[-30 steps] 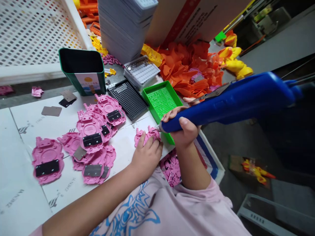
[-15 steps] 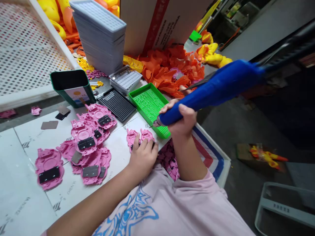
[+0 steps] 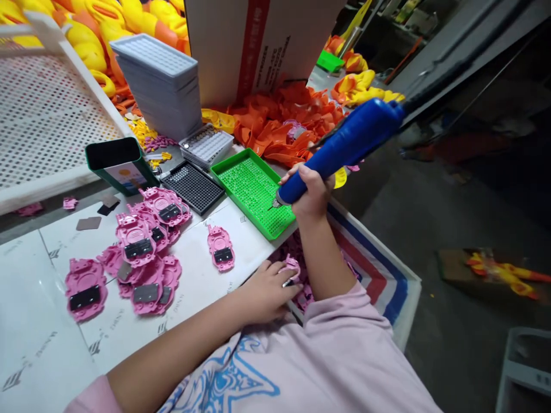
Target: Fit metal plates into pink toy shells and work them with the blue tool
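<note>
My right hand [image 3: 316, 192] is wrapped round a blue electric screwdriver [image 3: 344, 146], its bit pointing down-left over the green perforated tray [image 3: 258, 221]. At the table's front edge my left hand [image 3: 267, 289] has its fingers closed on a pink plastic housing [image 3: 291, 267], partly hidden by them, above a bag of pink parts [image 3: 306, 295]. One pink housing with a black cover plate [image 3: 221, 249] lies alone on the table, left of the green tray. Farther left is a heap of similar pink housings [image 3: 148, 269], with black or grey plates on them.
A black perforated tray [image 3: 196, 189] and a white tray of small parts [image 3: 206, 143] sit behind the table. A dark green tin [image 3: 123, 166], a tall tray stack [image 3: 161, 92], a white basket [image 3: 51, 115] and a carton [image 3: 224, 57] stand around them. Orange pieces [image 3: 284, 112] lie behind.
My left hand has moved right from the table with one pink housing to the edge over the bag; the other stays behind. The screwdriver remains in my right hand, swung slightly lower.
</note>
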A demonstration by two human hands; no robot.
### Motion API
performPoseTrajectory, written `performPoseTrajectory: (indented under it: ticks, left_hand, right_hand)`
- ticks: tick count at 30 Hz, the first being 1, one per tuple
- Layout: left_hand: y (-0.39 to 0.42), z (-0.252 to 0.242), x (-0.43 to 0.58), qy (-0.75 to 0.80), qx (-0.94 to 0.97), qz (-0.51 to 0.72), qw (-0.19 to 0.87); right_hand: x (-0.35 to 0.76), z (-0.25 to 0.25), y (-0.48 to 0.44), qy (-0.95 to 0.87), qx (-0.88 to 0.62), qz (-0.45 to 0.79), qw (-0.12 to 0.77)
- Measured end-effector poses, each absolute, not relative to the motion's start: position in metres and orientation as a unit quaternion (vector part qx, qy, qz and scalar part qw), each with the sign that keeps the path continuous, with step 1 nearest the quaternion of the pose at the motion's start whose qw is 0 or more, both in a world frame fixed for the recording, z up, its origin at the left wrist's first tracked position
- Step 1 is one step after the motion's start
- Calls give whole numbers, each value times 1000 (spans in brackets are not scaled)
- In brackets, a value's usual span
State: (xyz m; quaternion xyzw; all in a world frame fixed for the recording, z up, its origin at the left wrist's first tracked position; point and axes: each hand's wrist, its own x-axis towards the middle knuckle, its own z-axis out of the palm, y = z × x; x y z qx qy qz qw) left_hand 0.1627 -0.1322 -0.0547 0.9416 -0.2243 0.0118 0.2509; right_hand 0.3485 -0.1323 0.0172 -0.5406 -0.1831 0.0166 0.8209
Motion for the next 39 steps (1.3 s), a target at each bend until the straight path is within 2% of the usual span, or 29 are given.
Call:
performPoseTrajectory:
  ticks: [7,13,24,35,39]
  left_hand:
    - [-114,-55,137,48,981,163,97]
    - [-103,-52,124,167,971,160,64]
    - [-89,-57,119,46,968,193,152]
    - [-86,-61,119,71,959,220,164]
    - [-87,-64,119,72,960,220,157]
  right_hand:
    - [358,1,-115,-170,-549,56,817]
    - [362,-4,-116,-184,-553,63,810]
    - [359,-2,-113,-176,-563,56,806]
    - [352,20,-118,-181,-534,32,825]
    - [327,30,-123,-204,-504,93,834]
